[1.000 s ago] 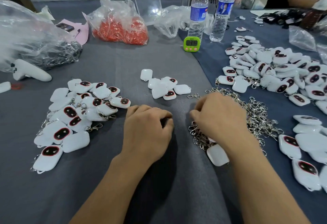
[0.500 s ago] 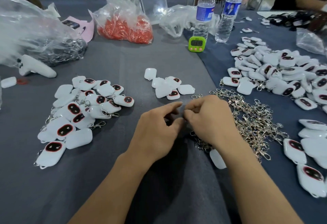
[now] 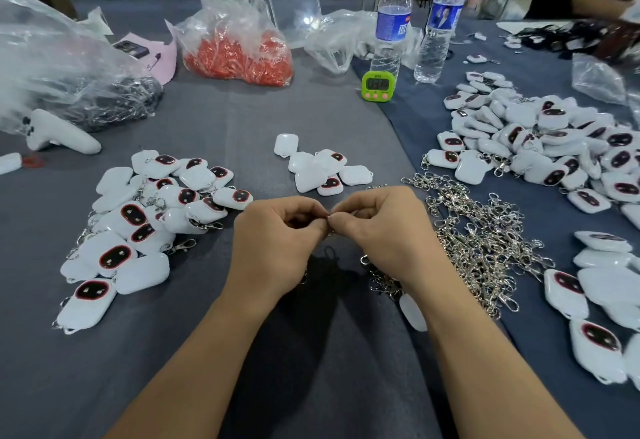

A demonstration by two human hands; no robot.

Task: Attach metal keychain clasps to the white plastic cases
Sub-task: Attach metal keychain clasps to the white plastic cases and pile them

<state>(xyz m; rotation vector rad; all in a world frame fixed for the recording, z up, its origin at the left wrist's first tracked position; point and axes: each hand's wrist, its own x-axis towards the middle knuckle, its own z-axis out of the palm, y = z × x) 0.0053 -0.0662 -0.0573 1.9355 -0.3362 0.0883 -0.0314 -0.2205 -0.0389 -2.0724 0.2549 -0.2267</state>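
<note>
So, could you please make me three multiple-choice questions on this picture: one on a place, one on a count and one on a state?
1. Where is the timer?
A) just in front of a bottle
B) on a shelf
C) on the floor

2. How many bottles stand there?
A) one
B) two
C) four

3. What do the left hand and the right hand do?
A) they lie flat
B) they pinch a small metal piece together
C) each lifts a bottle

Answers:
1 A: the timer stands right before one bottle.
2 B: two clear bottles with blue labels stand side by side.
3 B: the curled fingertips of both hands meet on the metal piece.
</note>
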